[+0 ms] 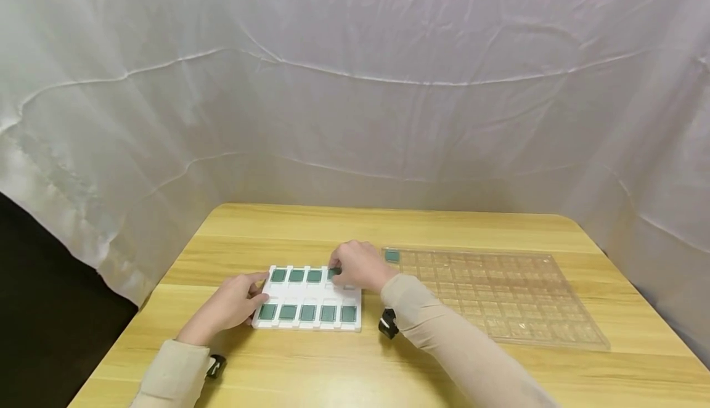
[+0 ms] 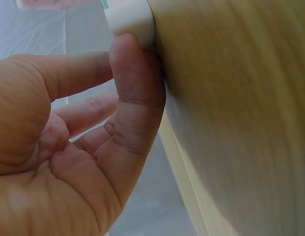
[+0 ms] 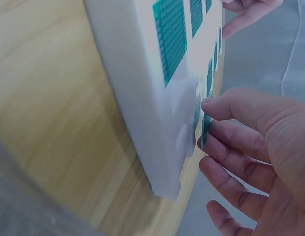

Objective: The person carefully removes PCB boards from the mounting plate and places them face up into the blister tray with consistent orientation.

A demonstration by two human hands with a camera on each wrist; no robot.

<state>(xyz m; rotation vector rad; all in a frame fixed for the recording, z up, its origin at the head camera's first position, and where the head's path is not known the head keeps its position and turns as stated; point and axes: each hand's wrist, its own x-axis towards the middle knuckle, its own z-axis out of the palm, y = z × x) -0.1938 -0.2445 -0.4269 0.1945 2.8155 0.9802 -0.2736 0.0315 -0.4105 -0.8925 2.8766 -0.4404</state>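
Note:
A white tray (image 1: 305, 293) lies on the table, holding two rows of square green perforated boards (image 1: 307, 313). My left hand (image 1: 235, 300) grips the tray's left side with bent fingers; in the left wrist view a fingertip presses against the white side wall (image 2: 130, 22). Over the far row's right part, my right hand (image 1: 357, 264) pinches one thin green board (image 3: 206, 129) between thumb and fingers. The right wrist view shows that board standing on edge close to the tray's surface. My right fingers partly cover the tray's far right corner.
To the right lies a wide transparent compartment tray (image 1: 499, 297), partly behind my right forearm. One green board (image 1: 392, 256) sits in its far left corner. Both rest on a wooden table (image 1: 310, 365) with pale curtains (image 1: 355, 118) behind it.

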